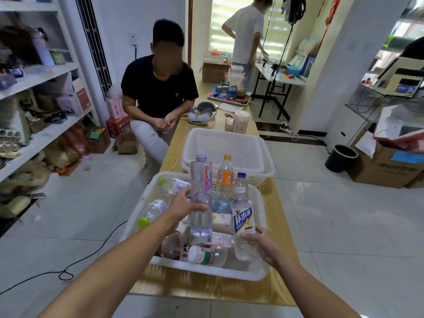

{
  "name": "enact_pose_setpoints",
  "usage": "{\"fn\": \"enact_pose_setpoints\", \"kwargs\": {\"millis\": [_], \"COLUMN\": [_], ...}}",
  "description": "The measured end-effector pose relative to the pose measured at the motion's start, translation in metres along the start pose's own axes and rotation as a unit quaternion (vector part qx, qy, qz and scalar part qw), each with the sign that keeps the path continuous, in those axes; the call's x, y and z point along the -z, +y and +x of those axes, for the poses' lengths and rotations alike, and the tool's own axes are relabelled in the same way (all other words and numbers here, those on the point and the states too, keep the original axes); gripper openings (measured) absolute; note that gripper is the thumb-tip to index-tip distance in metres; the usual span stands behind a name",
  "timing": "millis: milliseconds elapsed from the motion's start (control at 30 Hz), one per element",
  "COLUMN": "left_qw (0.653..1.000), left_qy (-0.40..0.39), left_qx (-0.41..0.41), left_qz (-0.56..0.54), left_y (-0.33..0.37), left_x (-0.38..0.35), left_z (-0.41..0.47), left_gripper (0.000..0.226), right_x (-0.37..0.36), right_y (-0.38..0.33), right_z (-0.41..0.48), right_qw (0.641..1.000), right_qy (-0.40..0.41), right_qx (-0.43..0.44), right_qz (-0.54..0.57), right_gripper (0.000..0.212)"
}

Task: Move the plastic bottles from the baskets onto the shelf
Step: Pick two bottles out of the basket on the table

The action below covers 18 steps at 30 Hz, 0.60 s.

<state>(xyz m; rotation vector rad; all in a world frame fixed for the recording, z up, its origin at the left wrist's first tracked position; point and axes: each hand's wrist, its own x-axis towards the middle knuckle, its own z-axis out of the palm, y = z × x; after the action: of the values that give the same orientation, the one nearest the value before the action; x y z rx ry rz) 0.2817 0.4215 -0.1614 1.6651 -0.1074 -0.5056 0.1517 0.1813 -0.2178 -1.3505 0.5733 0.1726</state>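
Plastic being slick, either may be dropped: the tall clear bottle is gripped by the left hand, the blue-labelled bottle by the right hand, over the near basket.

left arm extended, left hand fingers curled, gripping | right arm extended, right hand fingers curled, gripping

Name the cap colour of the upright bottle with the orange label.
Yellow-orange cap on the orange-labelled bottle; the head view shows it.
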Motion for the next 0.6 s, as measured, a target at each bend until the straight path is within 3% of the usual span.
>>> {"fn": "enact_pose_setpoints", "kwargs": {"millis": [267, 600], "left_qw": [0.986, 0.941], "left_qy": [-0.156, -0.334], "left_qx": [0.004, 0.012], "left_qz": [-0.063, -0.059], "left_y": [0.016, 0.038], "left_x": [-0.02, -0.086], "left_z": [-0.006, 0.003], "left_gripper": [0.051, 0.044], "right_x": [0.002, 0.024], "right_y": [-0.026, -0.035], "right_z": [-0.022, -0.1], "right_qw": [0.992, 0.951], "right_qy": [0.039, 0.225], "right_qx": [0.075, 0.152], "right_qz": [0.093, 0.145], "right_gripper": [0.048, 0.03]}}
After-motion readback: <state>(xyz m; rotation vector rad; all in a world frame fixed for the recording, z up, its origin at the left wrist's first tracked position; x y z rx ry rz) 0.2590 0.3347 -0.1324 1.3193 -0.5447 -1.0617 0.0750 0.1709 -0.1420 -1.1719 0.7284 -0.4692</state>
